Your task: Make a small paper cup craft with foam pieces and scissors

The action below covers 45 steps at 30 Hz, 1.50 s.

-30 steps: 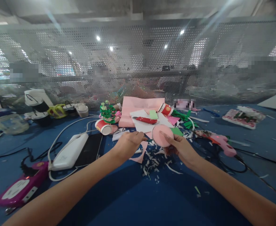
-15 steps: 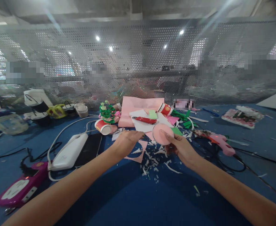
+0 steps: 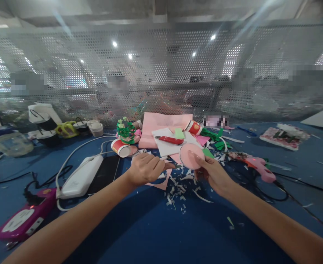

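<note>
Pink disc (image 3: 187, 155) was just right of centre, pinched at its right edge by the right hand (image 3: 213, 173), thumb on the face and fingers behind; looked light, smooth and fairly stiff, probably easy to crease or dent, so a gentle rim hold seemed best. Left hand (image 3: 145, 169) was just left of it, fingers curled together, thumb out toward the disc, couldn't tell if it gripped anything. Paper scraps (image 3: 180, 190) lay on the near side, red cutter (image 3: 171, 140) on white paper (image 3: 165, 148) farther off, pink glue gun (image 3: 260, 169) well right.
</note>
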Available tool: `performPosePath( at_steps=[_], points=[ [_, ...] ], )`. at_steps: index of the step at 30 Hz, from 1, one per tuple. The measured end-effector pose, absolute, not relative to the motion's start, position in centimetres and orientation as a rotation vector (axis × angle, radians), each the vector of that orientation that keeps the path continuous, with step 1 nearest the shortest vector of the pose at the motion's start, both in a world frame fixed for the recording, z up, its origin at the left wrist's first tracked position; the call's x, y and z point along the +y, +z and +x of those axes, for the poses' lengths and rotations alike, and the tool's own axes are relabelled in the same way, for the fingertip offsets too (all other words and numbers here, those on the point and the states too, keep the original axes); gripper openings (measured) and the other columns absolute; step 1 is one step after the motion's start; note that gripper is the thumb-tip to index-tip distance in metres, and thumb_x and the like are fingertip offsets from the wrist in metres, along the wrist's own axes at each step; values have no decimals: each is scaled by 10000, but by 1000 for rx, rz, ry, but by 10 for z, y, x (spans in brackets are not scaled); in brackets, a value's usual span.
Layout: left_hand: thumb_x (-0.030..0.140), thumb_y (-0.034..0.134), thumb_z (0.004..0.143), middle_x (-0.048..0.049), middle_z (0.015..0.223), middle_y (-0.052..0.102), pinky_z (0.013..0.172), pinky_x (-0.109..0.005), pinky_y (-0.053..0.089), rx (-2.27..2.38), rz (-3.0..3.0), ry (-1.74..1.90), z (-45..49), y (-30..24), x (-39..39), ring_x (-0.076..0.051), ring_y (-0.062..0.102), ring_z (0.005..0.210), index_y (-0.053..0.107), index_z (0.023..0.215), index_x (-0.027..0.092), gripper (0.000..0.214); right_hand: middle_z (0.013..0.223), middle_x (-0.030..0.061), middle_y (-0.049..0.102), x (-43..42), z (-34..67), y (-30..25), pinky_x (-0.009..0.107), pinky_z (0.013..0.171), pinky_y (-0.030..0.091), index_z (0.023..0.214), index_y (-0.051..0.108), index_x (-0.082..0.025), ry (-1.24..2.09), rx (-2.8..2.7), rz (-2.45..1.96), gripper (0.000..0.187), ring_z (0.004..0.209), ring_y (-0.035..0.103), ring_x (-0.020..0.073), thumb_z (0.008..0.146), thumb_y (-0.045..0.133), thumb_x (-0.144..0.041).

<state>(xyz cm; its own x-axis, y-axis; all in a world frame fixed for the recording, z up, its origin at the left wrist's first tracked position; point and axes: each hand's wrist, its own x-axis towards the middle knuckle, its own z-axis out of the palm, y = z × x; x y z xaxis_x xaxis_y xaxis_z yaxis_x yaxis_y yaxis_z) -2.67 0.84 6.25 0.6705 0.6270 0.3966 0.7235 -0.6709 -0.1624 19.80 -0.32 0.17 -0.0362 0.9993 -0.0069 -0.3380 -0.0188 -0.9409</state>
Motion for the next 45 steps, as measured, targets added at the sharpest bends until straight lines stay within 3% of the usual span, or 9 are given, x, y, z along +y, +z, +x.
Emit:
performPosePath(
  at_steps=[7, 14, 21, 23, 26, 29, 36, 41, 45],
  points=[
    [548, 319, 906, -15, 441, 405, 515, -287, 328, -1073, -2593, -432, -28, 62, 10, -139, 412, 472, 485, 476, 216, 568, 507, -30, 555, -5, 197, 3, 224, 385, 444, 698, 613, -171, 1436, -1017, -924, 335, 398, 500, 96, 642, 770, -462],
    [570, 433, 862, 11, 410, 423, 444, -267, 239, -760, -2418, -712, -25, 53, 13, -103, 407, 417, 437, 469, 198, 542, 486, -15, 567, -7, 196, 5, 238, 397, 472, 661, 603, -160, 1476, -1029, -910, 350, 398, 514, 110, 641, 768, -469],
    [730, 373, 783, -50, 713, 661, 511, -257, 375, -939, -2542, -825, -15, 38, 14, -179, 618, 607, 549, 921, 149, 622, 500, -17, 574, -6, 194, 2, 252, 399, 479, 667, 607, -154, 1480, -1065, -921, 366, 389, 510, 108, 612, 787, -469],
    [674, 376, 828, -38, 728, 664, 526, -250, 382, -1081, -2705, -801, -11, 40, 11, -172, 619, 616, 531, 934, 157, 550, 506, -14, 582, -7, 192, 2, 254, 399, 478, 665, 607, -154, 1478, -1098, -921, 374, 387, 519, 111, 619, 778, -483],
    [471, 384, 914, -2, 628, 630, 519, -231, 361, -1268, -2913, -889, -7, 44, 8, -134, 579, 553, 507, 758, 178, 355, 505, -9, 590, -10, 189, 2, 254, 406, 476, 671, 611, -151, 1458, -1128, -940, 394, 390, 531, 118, 604, 782, -500],
    [348, 376, 926, 22, 529, 591, 519, -217, 367, -1415, -3066, -1126, -3, 45, 6, -108, 553, 504, 455, 634, 183, 345, 509, 2, 600, -11, 186, 2, 251, 417, 477, 731, 641, -138, 1455, -1141, -969, 425, 409, 540, 123, 589, 786, -511],
    [384, 367, 922, 45, 468, 549, 504, -213, 389, -1507, -3235, -1555, 0, 35, 7, -89, 524, 441, 470, 635, 181, 366, 538, 4, 610, -11, 186, 1, 229, 419, 468, 852, 660, -120, 1516, -1170, -969, 440, 416, 538, 106, 649, 758, -499],
    [375, 388, 908, 44, 471, 516, 476, -208, 389, -1604, -3024, -1871, 0, 35, 11, -82, 504, 445, 480, 646, 179, 340, 515, -24, 576, -14, 187, 3, 222, 399, 455, 715, 604, -148, 1653, -1177, -884, 394, 402, 543, 103, 650, 754, -507],
    [293, 489, 833, 9, 571, 615, 546, -241, 501, -1666, -2994, -2092, -3, 36, 21, -106, 593, 514, 570, 745, 164, 175, 498, -27, 565, -14, 187, 6, 234, 392, 457, 681, 569, -164, 1618, -1136, -893, 401, 397, 537, 110, 651, 747, -522]
  ],
)
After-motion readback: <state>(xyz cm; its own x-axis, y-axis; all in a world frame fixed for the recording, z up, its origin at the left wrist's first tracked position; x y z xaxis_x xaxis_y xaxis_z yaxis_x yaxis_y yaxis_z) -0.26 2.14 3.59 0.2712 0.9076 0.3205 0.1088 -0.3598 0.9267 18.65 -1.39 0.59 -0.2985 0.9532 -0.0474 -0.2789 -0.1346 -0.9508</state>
